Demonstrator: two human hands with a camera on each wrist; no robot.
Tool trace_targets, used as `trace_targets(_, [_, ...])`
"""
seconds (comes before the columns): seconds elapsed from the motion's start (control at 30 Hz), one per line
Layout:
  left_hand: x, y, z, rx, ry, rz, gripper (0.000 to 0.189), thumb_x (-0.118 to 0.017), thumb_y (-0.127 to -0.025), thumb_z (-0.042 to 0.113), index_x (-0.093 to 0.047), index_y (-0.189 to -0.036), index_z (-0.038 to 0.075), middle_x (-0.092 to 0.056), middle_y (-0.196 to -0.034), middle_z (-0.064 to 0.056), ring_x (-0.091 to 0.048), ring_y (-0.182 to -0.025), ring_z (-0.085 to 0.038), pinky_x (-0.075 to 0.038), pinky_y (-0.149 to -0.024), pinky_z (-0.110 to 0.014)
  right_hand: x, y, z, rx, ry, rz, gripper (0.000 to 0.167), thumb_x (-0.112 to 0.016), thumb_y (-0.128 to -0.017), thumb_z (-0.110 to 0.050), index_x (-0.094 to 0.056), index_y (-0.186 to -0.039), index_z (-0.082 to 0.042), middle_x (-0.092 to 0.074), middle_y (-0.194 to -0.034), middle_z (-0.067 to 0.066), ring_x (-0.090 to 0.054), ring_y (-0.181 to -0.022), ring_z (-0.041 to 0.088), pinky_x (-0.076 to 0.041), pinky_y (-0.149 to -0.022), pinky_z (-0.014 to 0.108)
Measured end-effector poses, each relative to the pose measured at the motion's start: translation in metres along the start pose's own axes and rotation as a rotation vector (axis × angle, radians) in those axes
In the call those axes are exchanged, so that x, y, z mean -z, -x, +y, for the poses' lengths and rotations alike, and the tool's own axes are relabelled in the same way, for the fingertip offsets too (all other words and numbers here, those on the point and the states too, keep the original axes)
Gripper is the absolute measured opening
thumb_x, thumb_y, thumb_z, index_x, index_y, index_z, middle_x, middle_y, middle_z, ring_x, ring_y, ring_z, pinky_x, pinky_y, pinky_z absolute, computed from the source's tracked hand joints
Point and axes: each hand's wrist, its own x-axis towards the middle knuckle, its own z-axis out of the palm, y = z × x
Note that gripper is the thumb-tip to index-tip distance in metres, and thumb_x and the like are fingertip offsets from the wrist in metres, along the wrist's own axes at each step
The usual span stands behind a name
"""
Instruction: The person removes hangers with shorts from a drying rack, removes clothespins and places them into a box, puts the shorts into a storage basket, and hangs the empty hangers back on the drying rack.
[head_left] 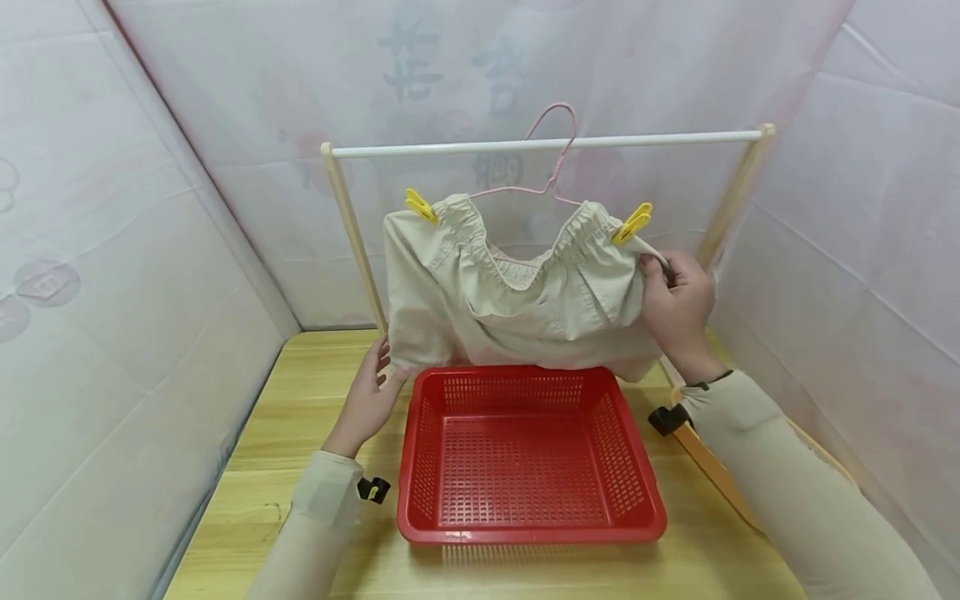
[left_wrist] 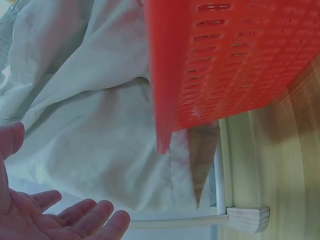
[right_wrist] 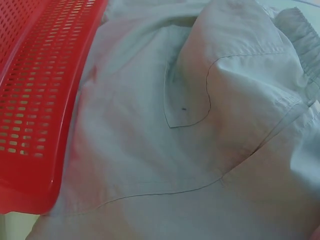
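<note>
Beige elastic-waist shorts (head_left: 525, 308) hang from a pink wire hanger (head_left: 551, 179), its hook over the white rail. A yellow clothespin (head_left: 420, 205) grips the waistband on the left, and another yellow clothespin (head_left: 632, 223) is on the right side. My right hand (head_left: 681, 304) pinches the fabric edge just beyond the right clothespin. Low on the left, my left hand (head_left: 369, 398) has its fingers spread beside the shorts' lower edge. The left wrist view shows that palm and loose fingers (left_wrist: 80, 215) holding nothing. A pocket seam (right_wrist: 185, 125) shows in the right wrist view.
A red perforated basket (head_left: 525, 537) sits on the wood-grain table (head_left: 232, 508) in front of the shorts, with nothing in it. The drying rack's wooden posts (head_left: 348, 225) carry the white rail (head_left: 427, 149). Pale curtains (head_left: 120, 250) enclose the back and sides.
</note>
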Motion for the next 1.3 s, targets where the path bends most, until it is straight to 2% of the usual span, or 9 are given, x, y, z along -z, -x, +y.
trace_targets(0.27, [0.007, -0.006, 0.005, -0.020, 0.002, 0.022, 0.076, -0.055, -0.108, 0.032, -0.011, -0.166, 0.010, -0.017, -0.168, -0.022, -0.029, -0.150, -0.046, -0.030, -0.117, -0.063, 0.003, -0.002, -0.015, -0.003, -0.063, 0.032, 0.020, -0.070, -0.097, -0.008, -0.072, -0.088, 0.009, -0.050, -0.072, -0.023, -0.043, -0.066, 0.002, -0.030, -0.063, 0.021])
trace_targets(0.43, [0.014, -0.016, 0.016, -0.071, 0.037, 0.121, 0.081, -0.055, -0.108, 0.032, -0.002, -0.166, 0.015, -0.011, -0.170, -0.017, -0.022, -0.153, -0.039, -0.026, -0.121, -0.057, 0.005, -0.004, -0.040, -0.009, -0.134, 0.058, 0.018, -0.067, -0.096, -0.001, -0.068, -0.087, 0.015, -0.051, -0.072, -0.022, -0.043, -0.067, -0.001, -0.031, -0.062, 0.019])
trace_targets(0.63, [0.024, -0.026, 0.030, -0.130, 0.108, 0.203, 0.080, -0.056, -0.108, 0.032, -0.002, -0.166, 0.022, -0.011, -0.171, -0.008, -0.017, -0.156, -0.028, -0.019, -0.124, -0.051, 0.009, -0.005, -0.073, 0.005, -0.237, 0.074, 0.022, -0.065, -0.097, 0.001, -0.064, -0.085, 0.019, -0.053, -0.071, -0.019, -0.043, -0.064, -0.003, -0.031, -0.059, 0.017])
trace_targets(0.7, [0.027, -0.028, 0.033, -0.160, 0.122, 0.212, 0.078, -0.056, -0.107, 0.029, -0.005, -0.166, 0.025, -0.016, -0.169, -0.005, -0.021, -0.154, -0.025, -0.020, -0.123, -0.052, 0.007, -0.004, -0.072, 0.002, -0.249, 0.071, 0.022, -0.066, -0.097, -0.001, -0.065, -0.085, 0.018, -0.054, -0.071, -0.020, -0.043, -0.063, -0.003, -0.032, -0.059, 0.017])
trace_targets(0.83, [0.028, -0.030, 0.038, -0.212, 0.181, 0.201, 0.069, -0.056, -0.107, 0.019, -0.016, -0.164, 0.020, -0.036, -0.154, -0.014, -0.042, -0.137, -0.029, -0.033, -0.113, -0.057, 0.003, 0.000, -0.064, 0.011, -0.266, 0.052, 0.022, -0.067, -0.098, -0.002, -0.066, -0.084, 0.016, -0.054, -0.070, -0.017, -0.043, -0.060, -0.002, -0.032, -0.056, 0.016])
trace_targets(0.93, [0.022, -0.028, 0.042, -0.177, 0.162, 0.149, 0.061, -0.051, -0.109, 0.022, -0.021, -0.160, 0.011, -0.042, -0.143, -0.020, -0.049, -0.126, -0.034, -0.039, -0.106, -0.057, 0.001, 0.007, -0.070, 0.015, -0.284, 0.023, 0.021, -0.066, -0.097, 0.000, -0.066, -0.085, 0.017, -0.054, -0.069, -0.016, -0.043, -0.059, -0.001, -0.032, -0.055, 0.016])
trace_targets(1.07, [0.008, -0.023, 0.047, -0.054, 0.094, 0.073, 0.062, -0.045, -0.109, 0.040, -0.029, -0.157, 0.004, -0.044, -0.147, -0.023, -0.050, -0.130, -0.038, -0.038, -0.110, -0.058, 0.001, 0.017, -0.085, 0.013, -0.291, -0.017, 0.019, -0.065, -0.097, 0.003, -0.066, -0.086, 0.018, -0.055, -0.070, -0.015, -0.044, -0.059, -0.002, -0.034, -0.055, 0.016])
trace_targets(1.13, [0.001, -0.021, 0.047, -0.020, 0.096, 0.048, 0.062, -0.042, -0.109, 0.045, -0.037, -0.153, 0.002, -0.048, -0.145, -0.025, -0.052, -0.130, -0.040, -0.039, -0.110, -0.058, 0.001, 0.020, -0.090, 0.004, -0.286, -0.026, 0.018, -0.065, -0.097, 0.003, -0.066, -0.087, 0.018, -0.054, -0.069, -0.014, -0.044, -0.059, -0.002, -0.034, -0.055, 0.016])
trace_targets(1.3, [-0.015, -0.016, 0.045, 0.030, 0.151, 0.004, 0.057, -0.029, -0.112, 0.045, -0.055, -0.129, -0.003, -0.061, -0.115, -0.025, -0.062, -0.104, -0.035, -0.047, -0.097, -0.049, 0.000, 0.028, -0.090, -0.027, -0.264, -0.030, 0.018, -0.064, -0.097, 0.004, -0.066, -0.086, 0.018, -0.051, -0.067, -0.012, -0.042, -0.059, -0.001, -0.032, -0.055, 0.017])
